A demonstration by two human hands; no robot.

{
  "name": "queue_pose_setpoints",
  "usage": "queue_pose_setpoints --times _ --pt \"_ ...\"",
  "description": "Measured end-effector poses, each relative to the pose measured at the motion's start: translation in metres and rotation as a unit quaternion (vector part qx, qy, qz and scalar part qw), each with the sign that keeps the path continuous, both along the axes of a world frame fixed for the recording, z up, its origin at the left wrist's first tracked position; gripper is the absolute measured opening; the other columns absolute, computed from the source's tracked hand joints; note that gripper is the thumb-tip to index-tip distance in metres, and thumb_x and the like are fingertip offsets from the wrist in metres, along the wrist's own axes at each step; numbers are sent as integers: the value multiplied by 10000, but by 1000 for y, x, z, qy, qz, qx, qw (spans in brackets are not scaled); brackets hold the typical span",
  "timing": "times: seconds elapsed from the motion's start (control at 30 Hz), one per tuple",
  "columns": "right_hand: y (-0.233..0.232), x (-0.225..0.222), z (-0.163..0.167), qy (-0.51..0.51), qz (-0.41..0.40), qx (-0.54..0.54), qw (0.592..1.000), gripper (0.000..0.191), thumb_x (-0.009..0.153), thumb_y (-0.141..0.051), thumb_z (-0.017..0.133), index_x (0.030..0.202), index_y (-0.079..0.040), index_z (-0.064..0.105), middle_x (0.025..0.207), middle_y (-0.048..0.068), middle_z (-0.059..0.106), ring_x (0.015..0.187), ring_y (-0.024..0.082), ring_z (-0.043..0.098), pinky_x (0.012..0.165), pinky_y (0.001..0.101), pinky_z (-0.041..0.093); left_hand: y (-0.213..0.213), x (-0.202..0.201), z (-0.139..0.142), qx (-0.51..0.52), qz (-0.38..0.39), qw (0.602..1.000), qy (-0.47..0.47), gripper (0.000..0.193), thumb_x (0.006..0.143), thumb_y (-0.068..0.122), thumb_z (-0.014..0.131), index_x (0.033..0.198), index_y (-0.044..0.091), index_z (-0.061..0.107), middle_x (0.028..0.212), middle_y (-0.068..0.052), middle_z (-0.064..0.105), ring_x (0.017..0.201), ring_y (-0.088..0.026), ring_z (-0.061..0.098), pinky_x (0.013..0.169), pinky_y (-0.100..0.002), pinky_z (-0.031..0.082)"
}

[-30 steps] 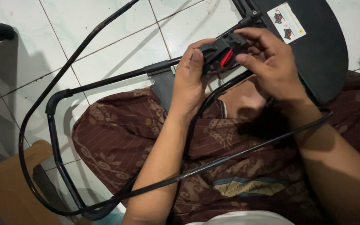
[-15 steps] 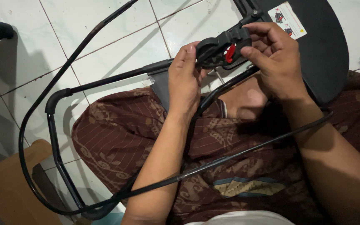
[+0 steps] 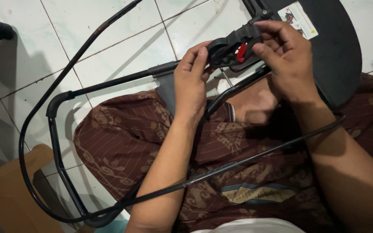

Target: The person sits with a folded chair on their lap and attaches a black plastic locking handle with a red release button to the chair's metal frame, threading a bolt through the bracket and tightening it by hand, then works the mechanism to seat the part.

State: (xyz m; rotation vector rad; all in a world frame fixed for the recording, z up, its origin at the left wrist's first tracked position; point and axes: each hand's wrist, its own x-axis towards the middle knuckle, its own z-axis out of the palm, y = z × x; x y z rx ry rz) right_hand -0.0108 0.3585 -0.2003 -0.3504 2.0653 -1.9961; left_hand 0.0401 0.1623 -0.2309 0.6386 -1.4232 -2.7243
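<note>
The left hand (image 3: 191, 82) and the right hand (image 3: 288, 60) both grip a black plastic buckle (image 3: 234, 45) with a red release button (image 3: 241, 51). The buckle sits at the 12 o'clock part of the view, above the person's lap, between the two hands.

Left hand: the fingers are curled shut around the buckle's 9 o'clock end, with the thumb lying along its near edge. The forearm runs down toward 6 o'clock.

Right hand: the fingers are closed over the buckle's 3 o'clock end and top, with the thumb tip just beside the red button. Whether the thumb touches the button cannot be told.

A black tubular metal frame (image 3: 61, 151) loops from 12 o'clock around 9 o'clock to 6 o'clock, and one thin bar of it crosses the lap toward 3 o'clock, passing under both forearms. A grey crossbar bracket (image 3: 167, 82) sits just at the 7 o'clock side of the left hand.

A black curved seat panel (image 3: 337, 51) with a white warning sticker (image 3: 298, 17) lies at 1 o'clock, behind the right hand. The lap is covered by a brown patterned cloth (image 3: 121, 142). The white tiled floor (image 3: 109, 39) fills the 10 to 12 o'clock area. A wooden stool (image 3: 9, 194) stands at 8 o'clock.
</note>
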Motion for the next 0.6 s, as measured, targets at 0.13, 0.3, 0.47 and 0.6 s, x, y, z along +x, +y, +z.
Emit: queue_pose_setpoints --times 0.13,0.3,0.47,0.6 --pt "0 1 1 -20 -6 28 999 347 1097 -20 628 1433 41 571 1300 89 673 1170 119 673 1041 252 564 -1 5 9 -27 -21 998 -47 321 1009 168 637 1291 16 652 1107 -43 700 998 -118 683 833 -315 577" --pt "0 -1 2 7 11 109 994 351 1126 -88 603 1457 27 584 1242 86 683 1068 117 670 951 258 570 2 5 0 -121 13 991 52 242 1054 77 638 1272 -25 663 1163 -65 696 1084 -128 637 992 -273 510" --pt "-2 -2 1 -14 13 51 998 352 1133 -74 557 1468 35 561 1271 100 675 1085 132 697 982 272 577 0 6 -14 -173 54 983 21 197 1038 34 607 1222 -22 647 1111 -52 680 1040 -120 612 934 -262 495" --pt "-3 0 3 -19 7 63 998 342 1129 -67 548 1456 31 560 1283 114 681 1094 138 701 987 282 587 -1 6 -19 -163 81 983 14 191 1032 24 593 1209 -23 644 1090 -57 679 1021 -128 610 927 -274 495"
